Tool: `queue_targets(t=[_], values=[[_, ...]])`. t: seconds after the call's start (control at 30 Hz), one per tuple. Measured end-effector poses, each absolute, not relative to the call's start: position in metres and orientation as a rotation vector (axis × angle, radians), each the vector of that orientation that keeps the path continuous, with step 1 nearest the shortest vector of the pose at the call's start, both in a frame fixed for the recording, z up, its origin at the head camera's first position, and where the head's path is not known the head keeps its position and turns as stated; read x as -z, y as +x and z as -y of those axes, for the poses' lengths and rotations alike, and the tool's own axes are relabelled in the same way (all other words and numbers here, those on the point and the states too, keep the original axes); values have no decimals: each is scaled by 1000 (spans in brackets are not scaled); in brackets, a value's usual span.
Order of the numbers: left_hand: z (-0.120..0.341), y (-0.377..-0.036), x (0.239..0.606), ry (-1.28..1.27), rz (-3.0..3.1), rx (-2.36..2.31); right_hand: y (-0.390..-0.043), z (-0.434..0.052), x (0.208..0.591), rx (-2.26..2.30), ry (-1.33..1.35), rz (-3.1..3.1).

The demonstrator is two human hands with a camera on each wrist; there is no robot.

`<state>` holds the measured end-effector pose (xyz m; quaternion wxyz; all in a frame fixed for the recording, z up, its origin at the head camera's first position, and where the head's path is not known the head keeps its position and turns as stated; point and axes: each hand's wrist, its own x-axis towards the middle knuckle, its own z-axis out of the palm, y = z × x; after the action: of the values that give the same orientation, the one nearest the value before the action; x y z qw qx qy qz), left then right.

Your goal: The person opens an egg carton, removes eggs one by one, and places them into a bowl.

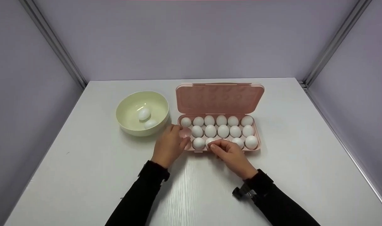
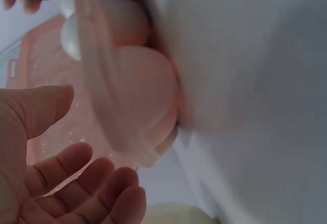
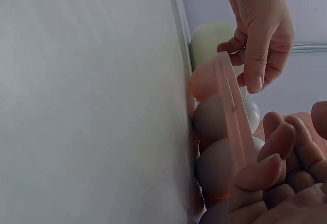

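Note:
A pink egg carton (image 1: 258,138) stands with its lid (image 1: 220,99) raised at the back. White eggs (image 1: 223,131) sit in its three rows; in the leftmost column only the back cup holds one, and the middle cup (image 1: 185,132) and front cup are bare. My left hand (image 1: 169,145) hovers at those bare cups, thumb and fingers apart with nothing between them. Over the front row is my right hand (image 1: 231,156), fingers loosely bent and partly hiding the eggs below. The right wrist view shows its fingers (image 3: 280,141) beside the carton's front rim, gripping nothing.
To the left of the carton stands a pale green bowl (image 1: 125,110) with two eggs (image 1: 144,114) in it. White table (image 1: 84,150) surrounds both, with panel walls (image 1: 191,40) at the back and sides.

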<state>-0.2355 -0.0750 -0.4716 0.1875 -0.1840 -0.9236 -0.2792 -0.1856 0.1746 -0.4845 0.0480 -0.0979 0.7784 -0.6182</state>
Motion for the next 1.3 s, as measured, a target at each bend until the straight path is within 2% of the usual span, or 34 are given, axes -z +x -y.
queue_targets(t=[0.27,0.57,1.3], values=[[79,-261,477,-641,2563,674,-184,-167,483,1879,-329,-2350],[76,-281,476,-633,2749,561,-181,-165,482,1879,-358,-2340],[71,-287,481,-587,2770,515,-181,-166,484,1855,-344,-2359]])
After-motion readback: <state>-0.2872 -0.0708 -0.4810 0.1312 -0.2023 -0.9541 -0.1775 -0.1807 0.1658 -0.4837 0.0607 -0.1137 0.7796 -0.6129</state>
